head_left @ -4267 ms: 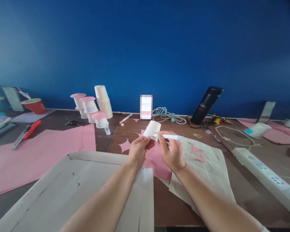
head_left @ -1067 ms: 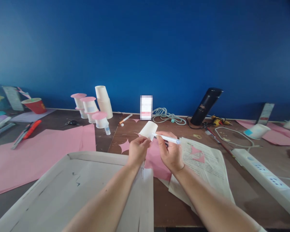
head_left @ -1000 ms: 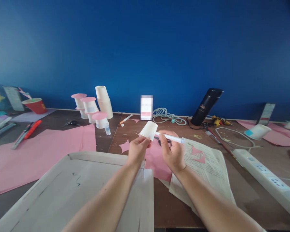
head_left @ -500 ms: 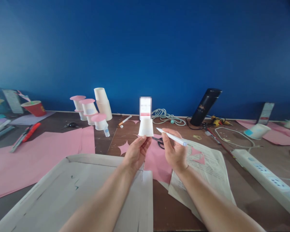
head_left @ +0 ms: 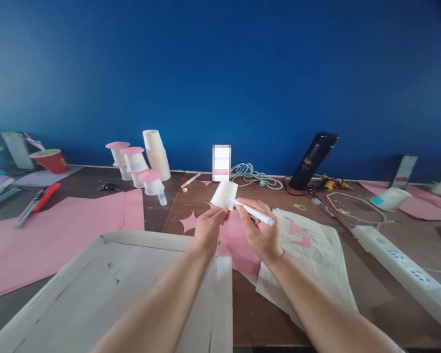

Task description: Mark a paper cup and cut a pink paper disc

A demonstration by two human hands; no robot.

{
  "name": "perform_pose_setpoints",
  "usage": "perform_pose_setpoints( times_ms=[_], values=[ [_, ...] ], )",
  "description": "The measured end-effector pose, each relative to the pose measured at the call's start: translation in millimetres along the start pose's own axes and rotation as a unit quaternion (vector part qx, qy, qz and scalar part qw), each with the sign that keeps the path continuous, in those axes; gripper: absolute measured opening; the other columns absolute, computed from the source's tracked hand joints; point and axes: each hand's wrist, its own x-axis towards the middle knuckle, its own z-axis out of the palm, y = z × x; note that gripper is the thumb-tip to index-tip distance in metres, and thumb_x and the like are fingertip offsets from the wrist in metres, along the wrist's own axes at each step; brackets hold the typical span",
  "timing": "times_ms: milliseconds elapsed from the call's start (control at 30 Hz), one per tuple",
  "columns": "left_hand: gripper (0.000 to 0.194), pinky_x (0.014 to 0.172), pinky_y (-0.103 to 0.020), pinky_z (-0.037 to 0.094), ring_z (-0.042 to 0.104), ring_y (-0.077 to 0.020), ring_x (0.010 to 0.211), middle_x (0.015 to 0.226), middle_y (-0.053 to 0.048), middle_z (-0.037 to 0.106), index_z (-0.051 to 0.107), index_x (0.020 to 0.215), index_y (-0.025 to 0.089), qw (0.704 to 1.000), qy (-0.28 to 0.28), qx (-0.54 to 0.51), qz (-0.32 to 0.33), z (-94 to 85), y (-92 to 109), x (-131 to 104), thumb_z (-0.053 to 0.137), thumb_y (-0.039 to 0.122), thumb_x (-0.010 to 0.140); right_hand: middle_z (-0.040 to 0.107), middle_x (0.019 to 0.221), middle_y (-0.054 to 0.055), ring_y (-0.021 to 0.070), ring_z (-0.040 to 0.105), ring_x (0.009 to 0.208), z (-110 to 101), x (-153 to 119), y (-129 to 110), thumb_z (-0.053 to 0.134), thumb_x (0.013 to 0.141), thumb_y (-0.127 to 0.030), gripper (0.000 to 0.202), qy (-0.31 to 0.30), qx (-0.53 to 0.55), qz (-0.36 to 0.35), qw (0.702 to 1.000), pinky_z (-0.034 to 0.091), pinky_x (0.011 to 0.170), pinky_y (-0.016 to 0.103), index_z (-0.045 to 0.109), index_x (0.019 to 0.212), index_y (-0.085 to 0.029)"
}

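A white paper cup is held upside down and tilted by my left hand, whose fingers are closed at its rim. My right hand grips a white marker. The marker's tip is at the lower right side of the cup; whether it touches, I cannot tell. Beneath the hands lies a pink sheet with cut-outs, and scissors there are mostly hidden by my right hand. A pink scrap rests just left of my left hand.
Paper cups with pink discs stand at the back left beside stacked white cups. A white box lid fills the front left. To the right are printed sheets, a black bottle and a power strip. A phone leans on the wall.
The cup has tilted over to the right in my left hand. My right hand has moved left, bringing the marker's tip from beside the cup to its side.
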Motion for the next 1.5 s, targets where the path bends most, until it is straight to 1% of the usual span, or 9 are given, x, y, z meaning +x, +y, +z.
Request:
perform_pose_setpoints(
  times_ms=[100, 300, 533, 767, 967, 1500],
  values=[
    [0.022, 0.063, -0.026, 0.041, 0.054, -0.0139, 0.063, 0.058, -0.001, 0.058, 0.067, 0.062, 0.016, 0.999, -0.02, 0.028, 0.004, -2.9, -1.9, 0.7, 0.069, 0.038, 0.068, 0.073, 0.094, 0.003, 0.0187, 0.067, 0.087, 0.2, 0.0, 0.6, 0.061, 0.086, -0.022, 0.016, -0.004, -0.005, -0.003, 1.0, 0.052, 0.084, 0.036, 0.067, 0.1, -0.023],
    [0.024, 0.058, -0.025, 0.037, 0.051, -0.0132, 0.059, 0.057, 0.0, 0.057, 0.067, 0.062, 0.017, 0.998, -0.014, 0.063, 0.002, -4.0, -0.7, 0.4, 0.068, 0.04, 0.066, 0.073, 0.094, 0.003, 0.0187, 0.067, 0.085, 0.2, 0.2, 0.7, 0.06, 0.086, -0.022, 0.016, -0.01, -0.013, -0.01, 1.0, 0.051, 0.083, 0.036, 0.067, 0.101, -0.023],
    [0.026, 0.058, -0.024, 0.035, 0.048, -0.0117, 0.06, 0.063, 0.0, 0.059, 0.066, 0.064, 0.016, 0.996, -0.029, 0.089, 0.0, -3.8, 1.5, -1.5, 0.066, 0.042, 0.07, 0.073, 0.095, 0.003, 0.0191, 0.067, 0.088, 0.6, 0.2, 1.4, 0.06, 0.087, -0.023, 0.015, -0.014, -0.014, -0.014, 1.0, 0.051, 0.083, 0.036, 0.067, 0.1, -0.023],
    [0.028, 0.057, -0.024, 0.032, 0.045, -0.0113, 0.059, 0.062, 0.0, 0.056, 0.066, 0.065, 0.017, 0.992, -0.031, 0.122, 0.001, -4.7, 3.0, -2.3, 0.065, 0.043, 0.072, 0.074, 0.095, 0.003, 0.0189, 0.067, 0.088, 0.5, 0.6, 1.2, 0.059, 0.087, -0.024, 0.014, -0.02, -0.02, -0.011, 1.0, 0.05, 0.083, 0.035, 0.067, 0.099, -0.023],
    [0.028, 0.056, -0.024, 0.031, 0.043, -0.0103, 0.057, 0.062, 0.001, 0.055, 0.065, 0.064, 0.017, 0.992, -0.027, 0.121, -0.002, -4.3, 3.0, -2.1, 0.065, 0.044, 0.072, 0.074, 0.095, 0.004, 0.02, 0.068, 0.087, 0.8, 1.0, 0.6, 0.058, 0.088, -0.024, 0.014, -0.019, -0.03, -0.013, 0.999, 0.051, 0.081, 0.036, 0.067, 0.099, -0.023],
    [0.026, 0.058, -0.024, 0.034, 0.047, -0.0115, 0.06, 0.066, -0.001, 0.061, 0.069, 0.069, 0.017, 0.992, -0.029, 0.12, 0.001, -5.6, -0.8, -0.2, 0.065, 0.042, 0.072, 0.074, 0.094, 0.004, 0.0197, 0.068, 0.087, 0.9, 1.1, 1.5, 0.057, 0.089, -0.025, 0.015, -0.019, -0.044, -0.014, 0.999, 0.051, 0.081, 0.036, 0.067, 0.099, -0.022]
  ],
)
